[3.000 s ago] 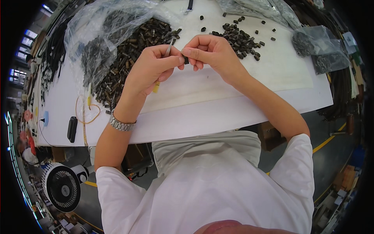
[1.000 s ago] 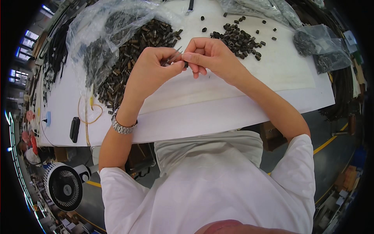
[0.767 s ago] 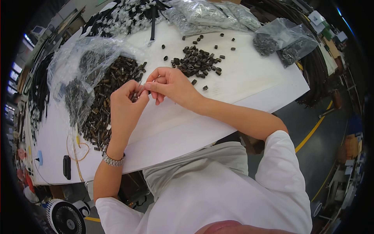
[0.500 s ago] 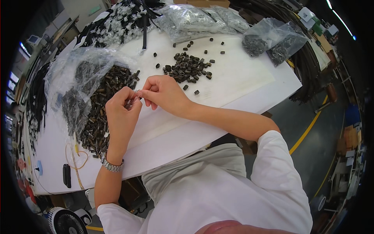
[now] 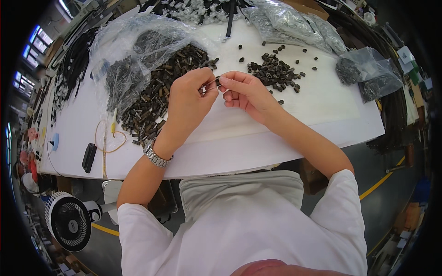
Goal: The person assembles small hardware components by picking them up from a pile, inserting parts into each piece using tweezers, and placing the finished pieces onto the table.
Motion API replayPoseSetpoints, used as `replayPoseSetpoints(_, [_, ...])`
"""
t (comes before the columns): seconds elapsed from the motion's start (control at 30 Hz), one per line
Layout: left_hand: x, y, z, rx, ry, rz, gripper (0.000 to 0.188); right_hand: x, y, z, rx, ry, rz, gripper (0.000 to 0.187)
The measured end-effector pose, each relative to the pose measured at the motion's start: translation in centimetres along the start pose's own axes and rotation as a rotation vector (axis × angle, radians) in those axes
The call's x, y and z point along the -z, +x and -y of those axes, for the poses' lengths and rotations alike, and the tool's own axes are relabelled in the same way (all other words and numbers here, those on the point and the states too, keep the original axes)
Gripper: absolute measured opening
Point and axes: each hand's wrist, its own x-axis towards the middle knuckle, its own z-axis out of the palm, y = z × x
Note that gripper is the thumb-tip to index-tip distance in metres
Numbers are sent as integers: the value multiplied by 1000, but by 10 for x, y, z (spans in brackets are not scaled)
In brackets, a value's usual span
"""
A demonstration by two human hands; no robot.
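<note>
Both of my hands meet above the white table, fingertips almost touching. My left hand (image 5: 191,99) is closed in a pinch, with a silver watch (image 5: 156,155) on its wrist; something thin and shiny shows at its fingertips. My right hand (image 5: 251,95) pinches with thumb and forefinger. Between the two sits a small dark piece (image 5: 218,81), partly covered by the fingers; its exact kind is too small to tell. Left of my left hand spreads a large pile of small dark brown tube-like pieces (image 5: 149,99). Beyond my right hand lies a smaller heap of short dark rings (image 5: 275,72).
A clear plastic bag (image 5: 126,83) drapes over the large pile. Filled clear bags (image 5: 294,25) lie at the back, smaller ones (image 5: 380,85) at the right. A black oblong object (image 5: 89,158) and a yellowish cord (image 5: 110,149) lie near the left edge. A fan (image 5: 69,221) stands below.
The view has shifted, so the table and piles appear farther right and higher. My hands stay together in front of the piles; a dark piece now shows between their fingertips.
</note>
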Motion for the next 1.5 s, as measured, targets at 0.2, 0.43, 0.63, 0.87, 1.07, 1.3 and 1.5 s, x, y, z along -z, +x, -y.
replayPoseSetpoints(0.2, [-5, -3, 8, -142, 124, -26, 13, 2, -2, 6, -153, 74, 79, 22])
replayPoseSetpoints(0.43, [-4, -7, 10, -307, 366, 0, 20, 0, -2, 4, -27, -102, -78, 26])
replayPoseSetpoints(0.63, [-4, -5, 11, -328, 377, -2, 21, 2, -3, 8, -8, -51, -13, 25])
replayPoseSetpoints(0.87, [-4, -2, 16, -164, 137, 32, 8, 2, -7, 12, 118, -368, -5, 26])
replayPoseSetpoints(1.07, [17, 16, 18, 178, -320, 281, 13, 5, -8, 30, 113, -323, 127, 22])
replayPoseSetpoints(1.3, [23, 12, 27, 290, -482, 445, 13, 1, -10, 39, 49, -489, 176, 18])
replayPoseSetpoints(1.5, [6, 11, 47, 466, -967, 660, 18, -18, -28, 39, 69, -693, 44, 8])
